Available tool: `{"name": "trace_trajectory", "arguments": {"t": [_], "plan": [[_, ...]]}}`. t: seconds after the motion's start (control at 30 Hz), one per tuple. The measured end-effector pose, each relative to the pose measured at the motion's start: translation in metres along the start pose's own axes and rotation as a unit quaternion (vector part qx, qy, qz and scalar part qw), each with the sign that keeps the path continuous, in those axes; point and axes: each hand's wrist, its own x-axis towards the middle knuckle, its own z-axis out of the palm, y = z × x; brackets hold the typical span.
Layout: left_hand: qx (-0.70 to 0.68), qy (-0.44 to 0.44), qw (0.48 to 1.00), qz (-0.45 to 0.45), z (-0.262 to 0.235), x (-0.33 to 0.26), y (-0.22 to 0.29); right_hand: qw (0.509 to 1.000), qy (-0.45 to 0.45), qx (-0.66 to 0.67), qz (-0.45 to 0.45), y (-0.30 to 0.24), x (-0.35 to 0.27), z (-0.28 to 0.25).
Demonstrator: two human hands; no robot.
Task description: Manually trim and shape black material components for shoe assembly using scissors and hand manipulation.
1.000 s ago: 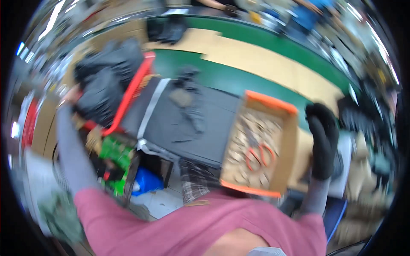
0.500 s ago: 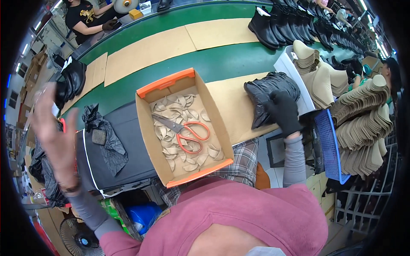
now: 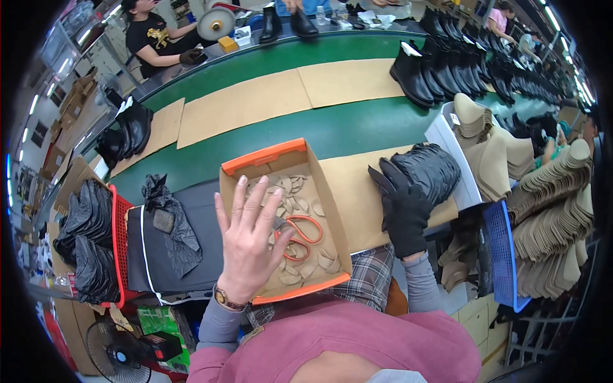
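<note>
While the left hand (image 3: 246, 249) hangs over the box (image 3: 329, 217) with its fingers spread apart, the right hand (image 3: 406, 210), in a black glove (image 3: 410, 235), touches the black bundle (image 3: 433, 167) on the cardboard (image 3: 357, 179); I can't tell if its fingers grip it. Red-handled scissors (image 3: 289, 220) lie in the box.

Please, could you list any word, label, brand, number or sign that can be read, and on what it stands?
No text is clear enough to quote.
Tag by the fan: dark marks, too small to read.
Small label on the white box: too small to read.
Fan's hub: pale mark, too small to read.
Wristwatch: dial too small to read.
</note>
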Motion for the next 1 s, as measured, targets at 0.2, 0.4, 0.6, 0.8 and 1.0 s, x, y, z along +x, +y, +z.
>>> {"name": "trace_trajectory", "arguments": {"t": [0.2,0.4,0.6,0.8,1.0], "plan": [[-0.024,-0.005,0.999,-0.023,0.0,-0.01,-0.008,0.971,-0.117,0.204,0.034,0.026,0.014,0.002],[-0.063,0.011,0.998,-0.027,0.003,-0.013,-0.015,0.462,-0.368,0.736,0.33,0.058,0.038,0.004],[-0.076,0.015,0.997,-0.024,0.005,-0.015,-0.018,0.563,-0.312,0.697,0.316,0.047,0.041,0.003],[-0.084,0.002,0.996,-0.025,0.008,-0.02,-0.019,0.391,-0.307,0.788,0.363,0.046,0.039,-0.004],[-0.178,0.076,0.981,0.024,0.009,0.005,-0.006,0.181,-0.34,0.892,0.237,-0.039,0.05,-0.059]]}}
